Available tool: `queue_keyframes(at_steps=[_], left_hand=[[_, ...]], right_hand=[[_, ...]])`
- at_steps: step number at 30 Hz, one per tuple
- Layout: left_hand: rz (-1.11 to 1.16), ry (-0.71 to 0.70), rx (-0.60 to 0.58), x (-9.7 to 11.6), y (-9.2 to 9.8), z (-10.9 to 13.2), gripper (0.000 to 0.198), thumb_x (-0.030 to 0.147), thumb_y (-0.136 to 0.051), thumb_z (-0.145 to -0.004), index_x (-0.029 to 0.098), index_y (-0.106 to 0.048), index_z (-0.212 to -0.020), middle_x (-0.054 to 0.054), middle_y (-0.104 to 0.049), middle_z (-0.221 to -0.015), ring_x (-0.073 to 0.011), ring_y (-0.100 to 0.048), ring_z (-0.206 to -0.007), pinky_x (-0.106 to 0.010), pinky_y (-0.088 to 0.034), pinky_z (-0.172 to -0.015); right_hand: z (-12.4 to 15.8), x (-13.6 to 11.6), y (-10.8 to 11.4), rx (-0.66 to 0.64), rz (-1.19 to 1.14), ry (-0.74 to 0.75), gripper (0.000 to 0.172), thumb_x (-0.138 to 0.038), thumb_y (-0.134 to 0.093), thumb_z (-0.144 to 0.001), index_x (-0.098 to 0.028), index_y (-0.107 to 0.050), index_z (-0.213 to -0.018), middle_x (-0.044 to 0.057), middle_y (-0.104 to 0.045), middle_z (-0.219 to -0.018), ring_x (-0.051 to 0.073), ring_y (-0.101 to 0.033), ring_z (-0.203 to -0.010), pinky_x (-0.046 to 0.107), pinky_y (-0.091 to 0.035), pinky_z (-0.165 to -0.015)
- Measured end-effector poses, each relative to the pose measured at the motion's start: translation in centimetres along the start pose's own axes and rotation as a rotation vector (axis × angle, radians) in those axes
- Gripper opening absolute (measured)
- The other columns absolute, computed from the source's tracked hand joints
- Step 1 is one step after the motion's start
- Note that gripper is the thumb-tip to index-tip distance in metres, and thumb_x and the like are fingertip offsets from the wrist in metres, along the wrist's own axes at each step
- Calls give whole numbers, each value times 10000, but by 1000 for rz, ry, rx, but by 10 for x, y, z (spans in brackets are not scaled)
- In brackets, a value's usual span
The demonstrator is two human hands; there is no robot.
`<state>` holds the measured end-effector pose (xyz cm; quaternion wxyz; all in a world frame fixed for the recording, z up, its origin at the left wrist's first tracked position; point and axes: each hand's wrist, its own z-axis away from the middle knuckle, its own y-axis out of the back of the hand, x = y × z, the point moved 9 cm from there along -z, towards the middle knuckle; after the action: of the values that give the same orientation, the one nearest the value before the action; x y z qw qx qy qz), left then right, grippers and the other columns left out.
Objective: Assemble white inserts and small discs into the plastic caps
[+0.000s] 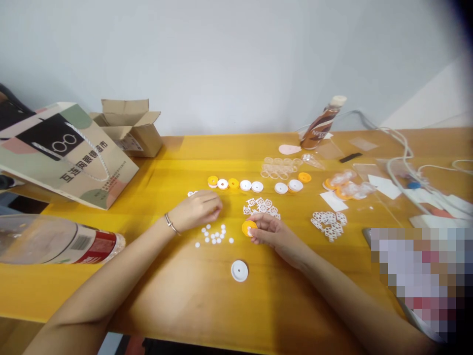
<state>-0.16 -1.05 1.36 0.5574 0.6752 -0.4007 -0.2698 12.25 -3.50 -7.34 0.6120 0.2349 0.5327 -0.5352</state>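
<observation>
At the far left, a beige paper shopping bag with white rope handles (121, 175) hides part of an open brown cardboard box (148, 140); the contents of both are out of sight. In front, a large clear plastic bottle with a red label (98, 244) lies on its side on the yellow wooden bench (177, 301), cut off by the left edge. The left hand (201, 208) partly covers some small white pieces (191, 194); its fingers curl in, and I cannot tell whether its grip holds anything. Just beside it lie small white round discs (214, 235), with a row of white and orange round plastic parts (245, 185) beyond. A white plastic wheel with a centre hole (239, 271) lies nearer the front edge. The right hand (271, 234) has its grip closed on an orange round plastic part (249, 227), above the bench and right of the discs, and overlaps white openwork pieces (260, 203). Farther right stand a brown drink bottle with a white cap (320, 128), more white openwork plastic parts (328, 224), tangled white cables (402, 143) and a pixelated, unreadable object (417, 276).
</observation>
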Motion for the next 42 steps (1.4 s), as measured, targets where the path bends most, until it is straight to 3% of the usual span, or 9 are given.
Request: queue_keyframes(at_steps=[4,7,21,28,42], left_hand=[[113,-118,151,46,12,-4,104,191,-427,-825,167,-516,-873,-27,-588,-816,-103,-495,-746,-242,-386,-677],[85,-125,197,60,9,-3,109,203,-449,-824,178,-509,-911,-10,-600,-828,-101,-496,-742,-254,-360,-674],[-54,-189,308,68,5,1,145,200,-496,-808,186,-517,-951,19,-585,-694,-96,-446,-617,-258,-286,-613],[-148,-333,245,75,0,4,146,189,-463,-827,151,-523,-955,16,-568,-660,-96,-494,-678,-257,-308,-617],[-40,-302,202,61,-2,3,289,234,-470,-807,190,-490,-1092,-28,-580,-891,-134,-494,-846,-278,-356,-703]], right_hand=[[2,3,-8,-36,-13,-17,242,-271,-673,-646,-178,-575,-846,-14,-603,-705,70,-535,-585,231,-432,-629],[4,2,-13,-68,-3,-13,224,-272,-666,-652,-171,-592,-838,-5,-609,-727,73,-539,-614,229,-434,-647],[4,4,-13,-70,-6,-23,184,-264,-664,-655,-184,-622,-816,-14,-611,-749,66,-539,-640,222,-432,-672],[4,4,-12,-69,-64,-27,182,-256,-673,-647,-182,-632,-808,-20,-612,-729,61,-541,-633,212,-429,-662],[5,0,-9,-53,-188,-17,155,-227,-669,-661,-201,-656,-813,-18,-629,-815,72,-565,-761,193,-444,-736]])
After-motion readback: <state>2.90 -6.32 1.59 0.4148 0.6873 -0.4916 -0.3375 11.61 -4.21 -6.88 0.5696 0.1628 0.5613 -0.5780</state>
